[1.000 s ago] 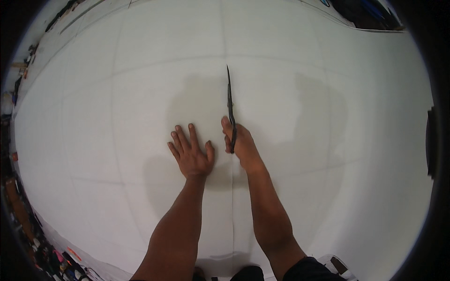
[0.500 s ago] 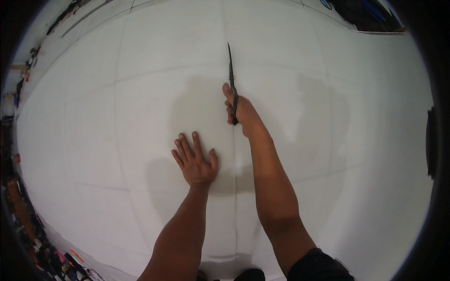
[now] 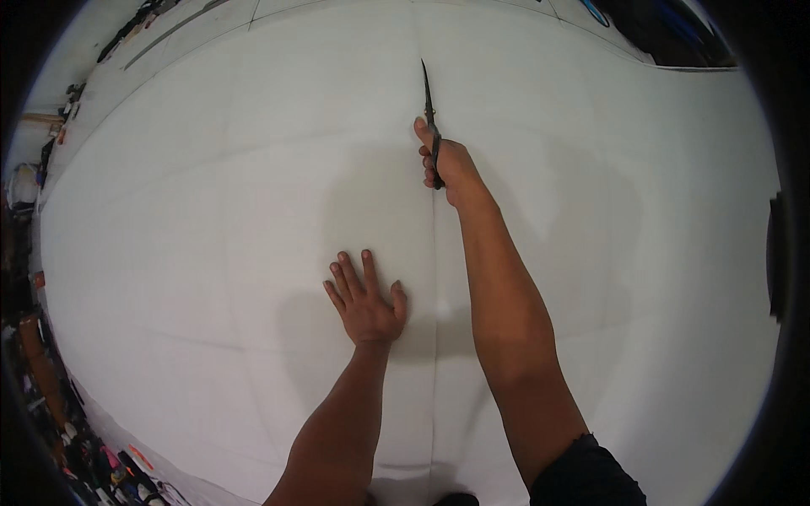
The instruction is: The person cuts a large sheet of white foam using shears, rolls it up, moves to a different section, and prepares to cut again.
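Observation:
A wide white sheet of cloth-like material (image 3: 253, 194) spreads over nearly the whole view, with faint creases across it. My right hand (image 3: 447, 164) is closed around the handles of dark scissors (image 3: 428, 88), whose blades point away from me. A thin straight cut line (image 3: 434, 253) runs through the sheet from the scissors back toward my body. My left hand (image 3: 368, 308) lies flat on the sheet to the left of that line, fingers spread, holding nothing.
A dark bag-like object (image 3: 666, 34) with blue parts lies at the far right. Many mixed small items (image 3: 110, 464) crowd the floor along the left edge. A long thin grey strip (image 3: 173, 34) lies at the far left. A dark object (image 3: 774, 257) stands at the right rim.
My right hand has moved farther away along the sheet with the scissors, and the line behind them is longer. The left hand stays flat on the sheet.

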`<act>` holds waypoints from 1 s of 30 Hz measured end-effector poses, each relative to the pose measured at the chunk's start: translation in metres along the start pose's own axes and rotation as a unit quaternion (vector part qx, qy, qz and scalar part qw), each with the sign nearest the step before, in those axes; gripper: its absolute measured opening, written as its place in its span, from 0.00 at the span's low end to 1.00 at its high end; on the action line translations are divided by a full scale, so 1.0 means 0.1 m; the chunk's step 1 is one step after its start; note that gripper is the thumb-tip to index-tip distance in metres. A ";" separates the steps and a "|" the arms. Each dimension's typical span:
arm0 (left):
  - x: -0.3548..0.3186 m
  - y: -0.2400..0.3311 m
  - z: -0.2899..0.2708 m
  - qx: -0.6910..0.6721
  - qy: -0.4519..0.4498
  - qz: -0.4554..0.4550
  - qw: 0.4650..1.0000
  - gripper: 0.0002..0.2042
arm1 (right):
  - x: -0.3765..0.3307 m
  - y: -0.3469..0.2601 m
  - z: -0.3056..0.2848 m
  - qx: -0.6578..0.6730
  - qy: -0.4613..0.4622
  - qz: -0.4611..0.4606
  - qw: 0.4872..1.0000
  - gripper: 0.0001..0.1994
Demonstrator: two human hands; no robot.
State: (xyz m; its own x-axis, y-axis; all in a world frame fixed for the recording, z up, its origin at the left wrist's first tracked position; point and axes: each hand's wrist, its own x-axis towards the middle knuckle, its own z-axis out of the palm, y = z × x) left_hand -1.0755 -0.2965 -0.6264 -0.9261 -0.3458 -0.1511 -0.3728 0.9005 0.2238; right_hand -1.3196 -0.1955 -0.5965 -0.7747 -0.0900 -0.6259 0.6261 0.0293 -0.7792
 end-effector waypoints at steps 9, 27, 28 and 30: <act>0.23 -0.02 0.59 0.001 -0.011 -0.006 1.000 0.36 | 0.76 0.15 -0.05 -0.020 -0.014 -0.015 1.000 0.30; 0.18 0.36 -0.02 -0.010 -0.036 -0.016 0.999 0.37 | 1.39 -0.91 -0.07 -0.014 -0.009 -0.053 0.998 0.29; 0.17 0.41 -0.09 -0.015 -0.041 -0.017 0.999 0.37 | 1.42 -0.93 -0.10 -0.016 -0.009 -0.050 0.999 0.29; 0.13 0.28 -0.36 -0.014 -0.056 -0.016 0.998 0.37 | 1.26 -1.01 0.02 -0.009 -0.015 -0.040 0.999 0.28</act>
State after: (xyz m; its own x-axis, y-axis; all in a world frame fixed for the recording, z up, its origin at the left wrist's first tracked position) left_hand -1.0997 -0.2853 -0.5873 -0.9014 -0.3419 -0.2657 -0.4058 0.8811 0.2428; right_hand -1.4799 -0.2113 -0.5966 -0.8186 -0.1217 -0.5613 0.5613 0.0381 -0.8268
